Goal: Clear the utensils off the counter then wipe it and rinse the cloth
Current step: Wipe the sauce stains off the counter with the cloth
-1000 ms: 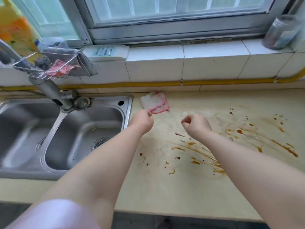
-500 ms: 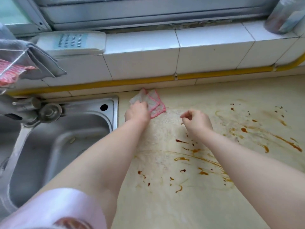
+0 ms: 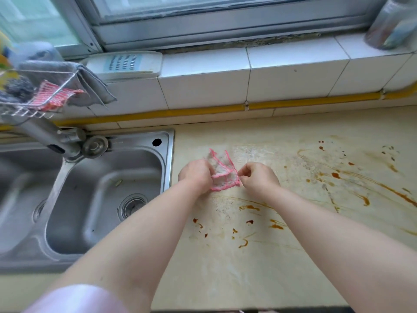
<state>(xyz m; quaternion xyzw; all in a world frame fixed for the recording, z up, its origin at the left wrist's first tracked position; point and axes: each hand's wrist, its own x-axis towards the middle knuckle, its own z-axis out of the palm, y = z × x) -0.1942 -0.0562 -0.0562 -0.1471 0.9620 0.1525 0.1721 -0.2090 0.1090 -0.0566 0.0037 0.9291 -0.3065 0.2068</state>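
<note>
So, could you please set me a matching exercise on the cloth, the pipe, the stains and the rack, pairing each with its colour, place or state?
Things:
1. cloth
2. pipe
3. stains
4. rack

Descriptions:
A. brown, on the counter
B. wire, above the tap
C. pinched between the left hand and the right hand
D. yellow, below the white tiles

Pairs: 1-C, 2-D, 3-A, 4-B

soft white woven cloth with pink stitched edging [image 3: 222, 177]; smooth cream stone-look worktop [image 3: 259, 267], sauce-smeared; brushed stainless steel double sink [image 3: 168, 150]; glossy white ceramic wall tiles [image 3: 203, 86].
</note>
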